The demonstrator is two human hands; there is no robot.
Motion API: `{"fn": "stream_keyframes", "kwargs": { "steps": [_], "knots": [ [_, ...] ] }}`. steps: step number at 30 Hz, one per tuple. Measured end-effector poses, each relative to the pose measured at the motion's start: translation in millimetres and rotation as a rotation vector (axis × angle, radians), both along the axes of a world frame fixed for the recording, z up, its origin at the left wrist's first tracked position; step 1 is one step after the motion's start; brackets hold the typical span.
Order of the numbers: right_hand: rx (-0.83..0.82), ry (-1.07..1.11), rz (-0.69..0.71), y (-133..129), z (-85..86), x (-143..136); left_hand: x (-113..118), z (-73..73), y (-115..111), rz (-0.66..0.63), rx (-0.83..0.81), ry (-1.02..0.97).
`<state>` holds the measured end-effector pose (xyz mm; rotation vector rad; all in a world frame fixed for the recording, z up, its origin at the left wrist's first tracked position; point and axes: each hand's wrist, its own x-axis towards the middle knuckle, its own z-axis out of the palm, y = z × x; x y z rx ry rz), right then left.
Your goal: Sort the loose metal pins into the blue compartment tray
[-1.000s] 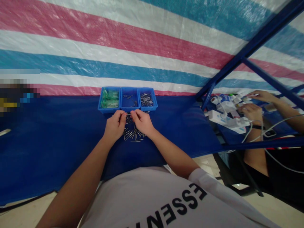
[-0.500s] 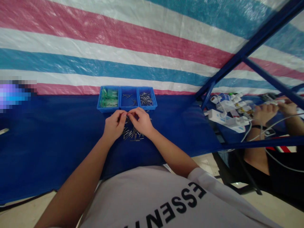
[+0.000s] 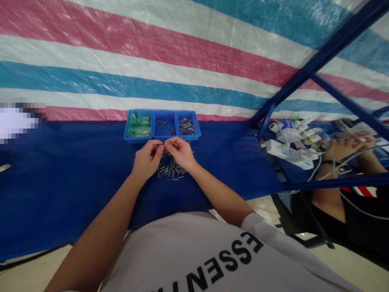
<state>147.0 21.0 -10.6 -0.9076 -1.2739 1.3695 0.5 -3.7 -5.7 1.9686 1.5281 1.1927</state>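
My left hand (image 3: 148,158) and my right hand (image 3: 181,154) meet fingertip to fingertip just in front of a row of blue bins (image 3: 165,130). Both are closed in a pinch; whatever sits between the fingertips is too small to make out. Beneath and between them lies a loose pile of thin metal pins (image 3: 172,169), partly covered by the hands. The right bin holds many similar metal pins (image 3: 187,127). A few pins (image 3: 162,122) lie in the middle bin. Green plastic packets (image 3: 140,125) fill the left one.
A blue cloth (image 3: 75,178) covers the table. At right, beyond a blue metal frame (image 3: 291,85), are a white power strip (image 3: 284,152), cables, small bottles (image 3: 304,125) and another person's hands (image 3: 343,148). A striped sheet (image 3: 152,52) hangs behind.
My hands have shifted slightly, with the fingertips still together, and a little more of the pin pile shows. The other person's hands at right have drawn closer together.
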Motion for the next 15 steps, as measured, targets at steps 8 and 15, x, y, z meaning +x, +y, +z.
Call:
{"fn": "stream_keyframes", "kwargs": {
  "steps": [8, 15],
  "knots": [
    [-0.012, 0.014, 0.039, -0.8, -0.7, -2.4, -1.2, 1.5, 1.4, 0.045, 0.041, 0.097],
    [-0.025, -0.085, 0.026, -2.4, 2.7, -1.8, -2.3, 2.8, 1.4, 0.088, 0.021, 0.149]
  ]
}}
